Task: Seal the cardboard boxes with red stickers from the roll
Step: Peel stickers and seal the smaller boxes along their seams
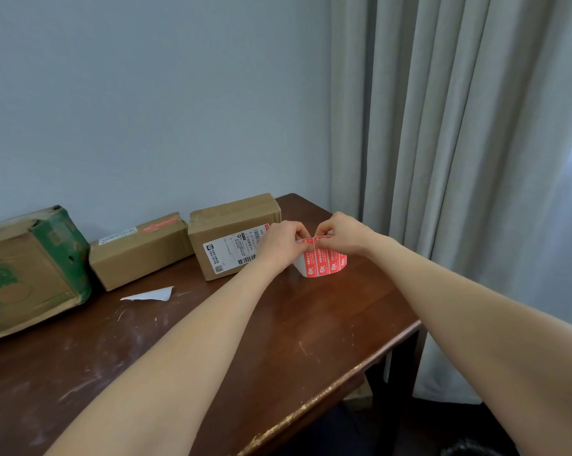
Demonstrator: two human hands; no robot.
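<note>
A strip of red stickers (pixel 325 262) on white backing hangs above the brown table, held at its top edge by both hands. My left hand (pixel 283 240) pinches the strip's upper left part; my right hand (pixel 340 235) pinches the upper right part, fingertips close together. Just behind my left hand lies a cardboard box (pixel 232 236) with a white shipping label. Left of it lies a flatter cardboard box (pixel 139 251) with a red sticker (pixel 161 224) on top. A large box with green print (pixel 31 271) sits at the far left.
A torn scrap of white backing paper (pixel 152 294) lies on the table (pixel 212 340) in front of the flat box. The table's right edge is worn, with grey curtains (pixel 459 159) beyond it. The wall stands right behind the boxes.
</note>
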